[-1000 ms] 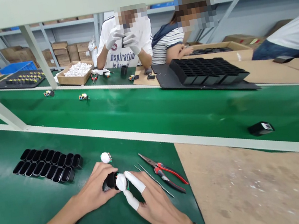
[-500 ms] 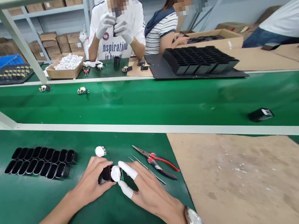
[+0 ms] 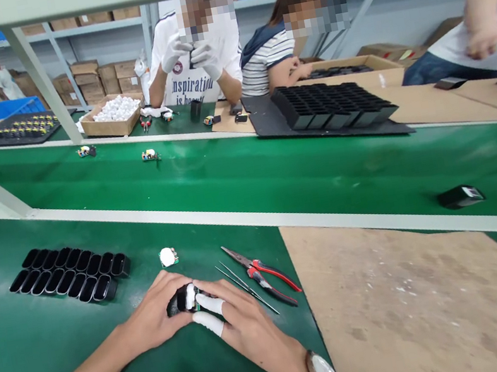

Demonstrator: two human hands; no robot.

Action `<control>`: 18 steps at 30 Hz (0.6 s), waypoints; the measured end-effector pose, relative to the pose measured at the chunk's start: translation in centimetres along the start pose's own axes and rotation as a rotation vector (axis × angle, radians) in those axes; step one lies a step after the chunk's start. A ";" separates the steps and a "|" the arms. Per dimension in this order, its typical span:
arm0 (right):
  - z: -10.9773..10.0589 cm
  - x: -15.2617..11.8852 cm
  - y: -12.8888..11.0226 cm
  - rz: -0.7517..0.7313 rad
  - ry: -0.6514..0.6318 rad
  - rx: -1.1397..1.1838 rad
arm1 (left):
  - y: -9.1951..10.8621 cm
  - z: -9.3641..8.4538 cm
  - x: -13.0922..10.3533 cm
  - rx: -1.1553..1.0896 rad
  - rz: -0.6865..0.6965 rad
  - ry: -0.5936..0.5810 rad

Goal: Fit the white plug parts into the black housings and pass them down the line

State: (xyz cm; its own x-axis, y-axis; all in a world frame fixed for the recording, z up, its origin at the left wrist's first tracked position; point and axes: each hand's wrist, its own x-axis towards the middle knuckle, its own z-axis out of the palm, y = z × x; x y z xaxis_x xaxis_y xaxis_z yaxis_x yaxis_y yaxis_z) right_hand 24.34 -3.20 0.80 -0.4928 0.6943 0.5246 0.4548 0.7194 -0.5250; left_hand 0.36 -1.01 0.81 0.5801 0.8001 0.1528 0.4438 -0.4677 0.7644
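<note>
My left hand (image 3: 156,314) is closed around a small black plastic case (image 3: 181,299) above the green bench. Its open end faces right. My right hand (image 3: 248,324), with white finger cots on two fingers, grips a small circuit board (image 3: 191,296) topped by a white blob. The board sits partly inside the mouth of the case; how deep is hidden by the fingers. Just beyond my hands lies another circuit board (image 3: 168,256) with a round white top. Tweezers (image 3: 249,290) and red-handled pliers (image 3: 264,276) rest to the right.
Two rows of empty black cases (image 3: 69,275) stand at left. A cardboard sheet (image 3: 421,290) covers the right side. Across the green conveyor (image 3: 247,176), which carries boards and a black case (image 3: 460,196), co-workers sit near a box of white pieces (image 3: 115,126).
The circuit board has moved left into the black case, and my right fingers have closed in on it. On the conveyor, the boards and the black case have shifted right.
</note>
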 end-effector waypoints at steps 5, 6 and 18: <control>0.4 0.4 -0.2 0.037 -0.039 0.009 | 0.1 0.2 -0.1 -0.029 -0.040 0.019; 0.5 0.4 -0.2 0.036 -0.031 0.001 | 0.2 0.3 0.0 -0.035 -0.048 0.023; 2.1 -0.1 1.7 -0.193 0.042 -0.242 | 0.0 0.8 0.4 -0.097 -0.027 0.065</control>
State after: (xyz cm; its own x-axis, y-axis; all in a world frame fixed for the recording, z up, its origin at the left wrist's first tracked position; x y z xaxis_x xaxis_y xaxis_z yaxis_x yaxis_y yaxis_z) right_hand 23.57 -2.08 -1.55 -0.5584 0.5411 0.6289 0.5217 0.8184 -0.2409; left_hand 1.08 -0.99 0.39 0.5213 0.8364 0.1692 0.3891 -0.4094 0.8252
